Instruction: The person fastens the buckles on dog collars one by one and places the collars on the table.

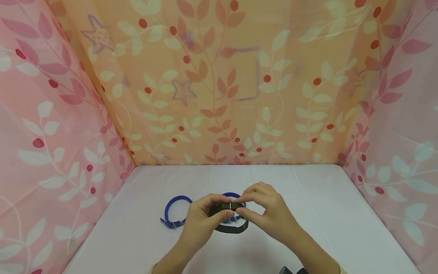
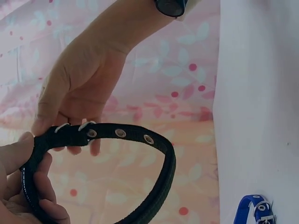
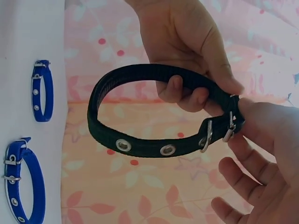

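Note:
Both hands hold a dark green, nearly black pet collar [image 1: 234, 229] raised over the table, its strap fastened in a loop. My left hand [image 1: 200, 219] grips the strap between thumb and curled fingers, as the left wrist view also shows. At the buckle [image 3: 230, 133], my right hand [image 1: 272, 211] pinches the collar with thumb and fingertip, its other fingers spread loosely below in the right wrist view. Metal eyelets [image 2: 120, 133] line the strap beside a metal ring [image 3: 207, 136]. Fingers hide part of the buckle end.
Two blue collars lie looped on the white table [image 1: 143, 236]: a left one [image 1: 178, 198] beside my left hand and another [image 1: 231, 195] partly hidden behind the hands. Floral curtains [image 1: 212, 125] enclose the back and sides. A dark object [image 1: 289, 270] shows at the bottom edge.

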Demonstrator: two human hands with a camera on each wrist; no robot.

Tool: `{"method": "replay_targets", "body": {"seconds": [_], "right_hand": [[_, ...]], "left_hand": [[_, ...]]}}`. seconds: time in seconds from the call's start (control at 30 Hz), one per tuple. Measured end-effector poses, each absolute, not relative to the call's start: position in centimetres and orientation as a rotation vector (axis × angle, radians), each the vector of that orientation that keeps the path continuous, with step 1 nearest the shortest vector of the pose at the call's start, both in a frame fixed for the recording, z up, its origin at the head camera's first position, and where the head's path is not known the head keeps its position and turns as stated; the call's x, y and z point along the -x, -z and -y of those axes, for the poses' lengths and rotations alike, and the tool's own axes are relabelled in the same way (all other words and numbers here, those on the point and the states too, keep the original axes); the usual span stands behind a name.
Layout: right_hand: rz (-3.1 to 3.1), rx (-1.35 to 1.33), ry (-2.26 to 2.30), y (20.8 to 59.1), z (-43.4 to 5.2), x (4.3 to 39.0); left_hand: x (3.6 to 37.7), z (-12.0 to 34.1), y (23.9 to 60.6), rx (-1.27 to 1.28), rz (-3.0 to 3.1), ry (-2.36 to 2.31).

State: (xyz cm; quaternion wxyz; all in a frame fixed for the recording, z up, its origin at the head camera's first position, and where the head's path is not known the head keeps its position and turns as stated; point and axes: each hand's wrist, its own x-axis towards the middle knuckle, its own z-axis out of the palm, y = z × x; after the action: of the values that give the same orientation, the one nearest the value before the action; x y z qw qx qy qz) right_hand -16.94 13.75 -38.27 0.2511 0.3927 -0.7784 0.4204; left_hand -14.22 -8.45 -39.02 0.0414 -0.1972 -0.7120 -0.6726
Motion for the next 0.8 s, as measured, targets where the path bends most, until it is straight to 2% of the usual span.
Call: {"method": "replay_targets", "body": {"seconds": [0.53, 0.8], "right_hand": [[2.167, -1.155, -1.105, 37.4, -15.0, 17.4], [2.172, -1.144, -1.094, 37.5, -14.9, 17.4]], "left_hand": [[14.4, 10.0, 38.0, 0.575, 1.855, 2.169], [14.4, 10.3, 37.7, 0.639, 1.732, 2.212]]}}
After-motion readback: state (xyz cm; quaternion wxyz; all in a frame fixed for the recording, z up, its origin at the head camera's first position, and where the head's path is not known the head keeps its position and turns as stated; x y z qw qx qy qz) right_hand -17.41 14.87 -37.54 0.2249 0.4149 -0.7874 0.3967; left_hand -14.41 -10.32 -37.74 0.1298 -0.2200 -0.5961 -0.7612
